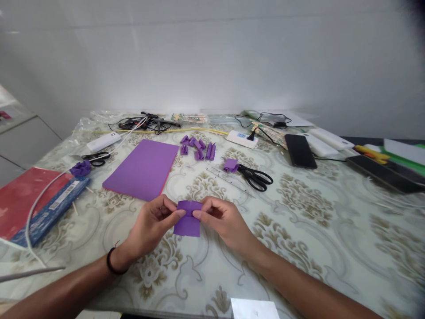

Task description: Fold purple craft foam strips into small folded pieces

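A small piece of purple paper (187, 227) is held up between my two hands, with a crease across its upper part. My left hand (153, 223) pinches its left edge between thumb and fingers. On the right edge, my right hand (224, 221) grips it the same way, the thumbs nearly meeting. Beyond them lie several folded purple paper pieces (199, 153). A stack of purple sheets (142, 168) rests to the left. Small purple squares (230, 165) sit against black-handled scissors (257, 177), beside a clear ruler (229, 180).
At left are a red and blue packet (36, 195), crumpled purple paper (80, 168), a second pair of scissors (96, 158) and a white cable (36, 204). A power strip (242, 139), a black phone (300, 151) and tangled cables (149, 123) lie farther back.
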Available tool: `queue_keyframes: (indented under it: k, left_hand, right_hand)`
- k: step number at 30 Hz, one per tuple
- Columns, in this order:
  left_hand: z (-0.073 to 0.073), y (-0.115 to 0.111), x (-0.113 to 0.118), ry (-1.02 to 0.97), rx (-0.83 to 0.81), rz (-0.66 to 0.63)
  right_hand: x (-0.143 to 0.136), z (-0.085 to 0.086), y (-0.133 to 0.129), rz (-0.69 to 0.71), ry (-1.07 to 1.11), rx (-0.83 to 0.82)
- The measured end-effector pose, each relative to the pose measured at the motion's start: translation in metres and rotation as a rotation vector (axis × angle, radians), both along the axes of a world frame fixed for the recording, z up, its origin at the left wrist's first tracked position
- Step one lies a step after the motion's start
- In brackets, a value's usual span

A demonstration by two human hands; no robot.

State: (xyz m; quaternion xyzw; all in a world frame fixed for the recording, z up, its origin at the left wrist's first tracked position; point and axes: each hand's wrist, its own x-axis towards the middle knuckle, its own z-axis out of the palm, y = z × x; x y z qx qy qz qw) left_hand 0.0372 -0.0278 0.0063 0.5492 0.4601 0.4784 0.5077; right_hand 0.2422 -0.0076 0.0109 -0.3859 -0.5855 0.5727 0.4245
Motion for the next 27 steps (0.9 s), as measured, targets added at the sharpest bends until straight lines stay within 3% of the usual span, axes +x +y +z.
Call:
queue_keyframes:
  k: [17,23,27]
  left_hand:
    - [0.003,-0.003,0.002,-0.015,0.004,-0.008]
    - [0.003,-0.004,0.001,0.039,0.035,0.016]
    - [0.002,-0.001,-0.001,0.104,0.048,0.029]
  right_hand:
    - [-0.003,-0.005,-0.003,-0.064,0.041,-0.004]
    - [-0.004,-0.005,-0.002,0.024,0.079,-0.039]
    - [-0.006,-0.011,-0.004,0.104,-0.005,-0.07]
